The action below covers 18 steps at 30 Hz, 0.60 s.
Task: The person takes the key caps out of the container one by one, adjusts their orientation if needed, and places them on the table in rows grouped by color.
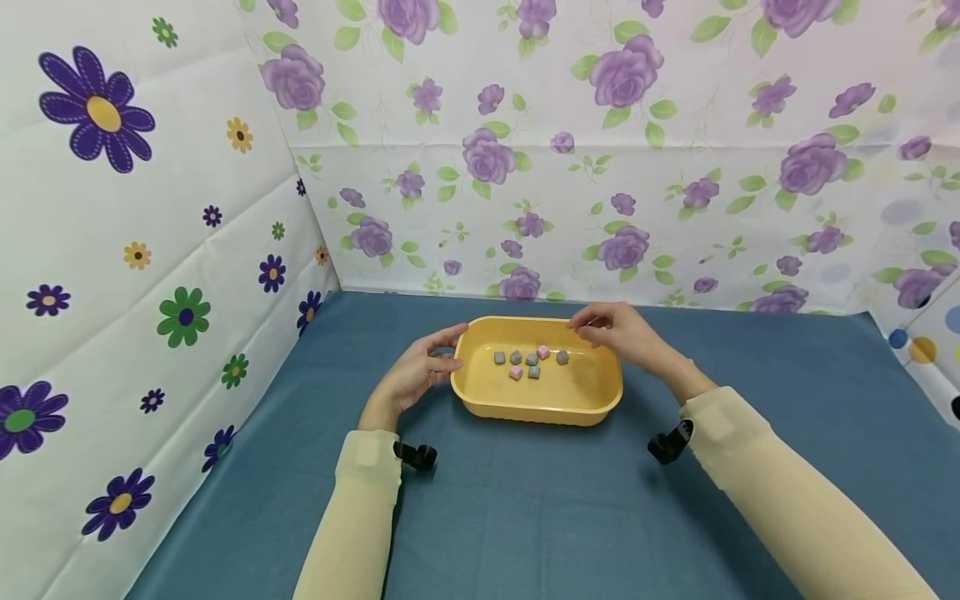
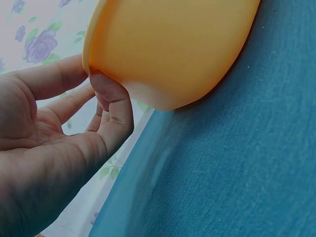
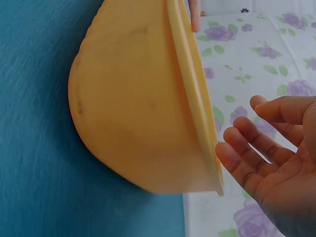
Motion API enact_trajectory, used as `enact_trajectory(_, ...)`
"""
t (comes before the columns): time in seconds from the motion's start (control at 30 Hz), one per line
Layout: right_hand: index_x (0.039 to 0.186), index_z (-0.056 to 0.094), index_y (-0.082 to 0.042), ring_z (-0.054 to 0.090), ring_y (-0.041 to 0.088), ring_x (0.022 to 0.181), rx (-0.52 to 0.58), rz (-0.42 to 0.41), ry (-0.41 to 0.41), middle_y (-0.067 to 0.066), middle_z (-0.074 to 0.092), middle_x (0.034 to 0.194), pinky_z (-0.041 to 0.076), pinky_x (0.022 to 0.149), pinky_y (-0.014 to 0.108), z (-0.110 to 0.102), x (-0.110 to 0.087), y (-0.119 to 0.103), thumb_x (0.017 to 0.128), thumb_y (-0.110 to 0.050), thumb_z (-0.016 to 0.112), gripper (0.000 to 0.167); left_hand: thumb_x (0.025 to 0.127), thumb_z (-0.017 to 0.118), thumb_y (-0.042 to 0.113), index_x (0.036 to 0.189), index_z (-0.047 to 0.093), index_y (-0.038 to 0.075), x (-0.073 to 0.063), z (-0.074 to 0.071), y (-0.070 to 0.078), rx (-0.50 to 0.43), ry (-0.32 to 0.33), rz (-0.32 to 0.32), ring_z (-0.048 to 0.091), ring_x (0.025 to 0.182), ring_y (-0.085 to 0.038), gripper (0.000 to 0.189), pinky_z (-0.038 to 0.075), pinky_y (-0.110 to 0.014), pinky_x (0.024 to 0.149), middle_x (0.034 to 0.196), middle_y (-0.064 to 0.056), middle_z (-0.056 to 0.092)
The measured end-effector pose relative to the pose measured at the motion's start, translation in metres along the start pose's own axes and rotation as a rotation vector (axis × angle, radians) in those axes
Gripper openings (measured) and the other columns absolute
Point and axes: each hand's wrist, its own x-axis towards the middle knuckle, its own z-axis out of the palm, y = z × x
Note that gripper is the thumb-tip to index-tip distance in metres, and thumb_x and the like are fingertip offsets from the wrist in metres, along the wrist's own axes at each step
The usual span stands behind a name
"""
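A yellow plastic basin [image 1: 536, 408] stands upright on the table with several small grey blocks [image 1: 533, 372] and pink blocks [image 1: 516, 372] scattered on its floor. My left hand [image 1: 414, 372] is at the basin's left end. In the left wrist view, its thumb [image 2: 111, 89] is bent against the outer wall and the index finger [image 2: 54, 79] meets the rim, so the hand pinches the edge. Over the back right corner is my right hand [image 1: 618, 333], its fingers loosely bent. In the right wrist view, one fingertip [image 3: 224, 153] is at the rim; contact is unclear.
Blue cloth [image 1: 510, 517] covers the table. White sheeting with purple roses [image 1: 487, 158] hangs behind it, and a daisy-patterned sheet [image 1: 187, 275] slopes along the left side. Each wrist carries a small black camera, the left one [image 1: 422, 457] and the right one [image 1: 666, 447].
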Motion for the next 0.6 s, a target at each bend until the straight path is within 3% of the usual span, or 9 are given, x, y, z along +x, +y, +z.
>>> enact_trajectory(0.6, 0.121, 0.072, 0.005, 0.065, 0.038, 0.105, 0.012, -0.015, -0.014, 0.026, 0.068, 0.122, 0.053, 0.089, 0.062, 0.025, 0.010, -0.003, 0.105, -0.007, 0.059, 0.023, 0.101, 0.063, -0.003, 0.160, 0.045, 0.018, 0.000, 0.000, 0.000, 0.015, 0.005, -0.001, 0.055, 0.098, -0.023, 0.066, 0.055, -0.026, 0.076, 0.132, -0.012, 0.042)
